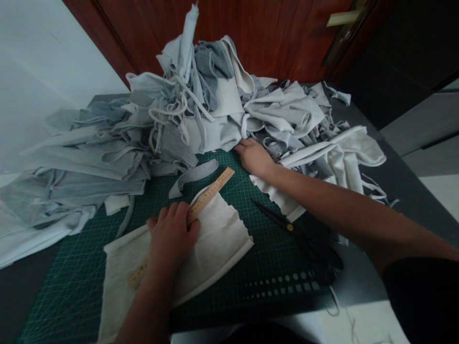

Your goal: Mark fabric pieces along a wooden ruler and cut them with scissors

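My left hand [174,231] is closed over a wooden ruler [211,193], pressing it onto a cream piece of fabric [218,234]. The ruler lies slantwise across the cloth, its middle hidden under my hand. This fabric has a ragged right edge and rests on a green cutting mat [233,186]. Farther off, my right hand [255,156] reaches to the front edge of a heap of grey and white fabric scraps [287,110]. Its fingers are bent and drawn together at a pale fabric scrap [225,134]; the fingertips are partly hidden.
Black-handled scissors [289,228] lie on the mat below my right forearm. A narrow grey fabric strip [193,177] curls beyond the ruler. More folded grey cloth [100,153] is heaped on the left. Behind the dark table stands a reddish-brown door [272,38].
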